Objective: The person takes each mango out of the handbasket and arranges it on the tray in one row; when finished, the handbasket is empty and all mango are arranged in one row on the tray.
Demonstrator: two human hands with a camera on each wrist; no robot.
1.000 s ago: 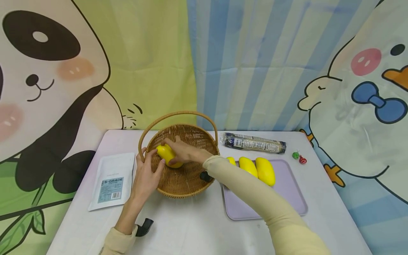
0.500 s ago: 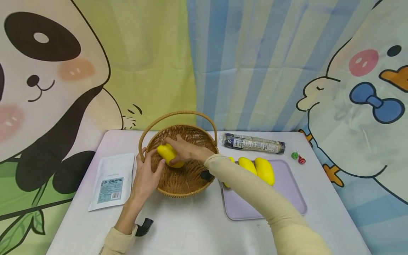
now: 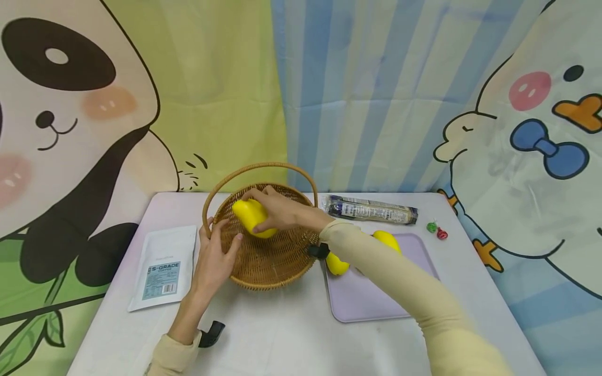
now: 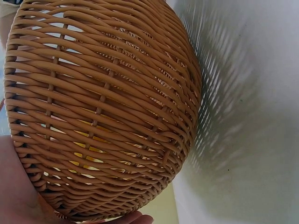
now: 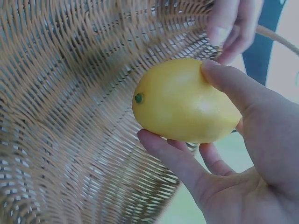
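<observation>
My right hand grips a yellow mango inside the brown wicker basket. Up close in the right wrist view, the thumb presses one side of the mango and fingers curl against the other; a green stem spot marks its end. At the basket's left side my left hand holds the rim near the handle's base, thumb on the inner side. The left wrist view shows the basket's woven outer wall, with fingertips along its edge. Yellow glints through the weave there.
Right of the basket lies a lilac tray with yellow mangoes, partly hidden by my right sleeve. Behind it is a dark wrapped package. Two small wrapped candies lie far right. A white coffee pouch lies left.
The right hand and its mango have risen slightly and shifted right within the basket. The right forearm now covers more of the tray's mangoes. The left hand keeps its place on the rim.
</observation>
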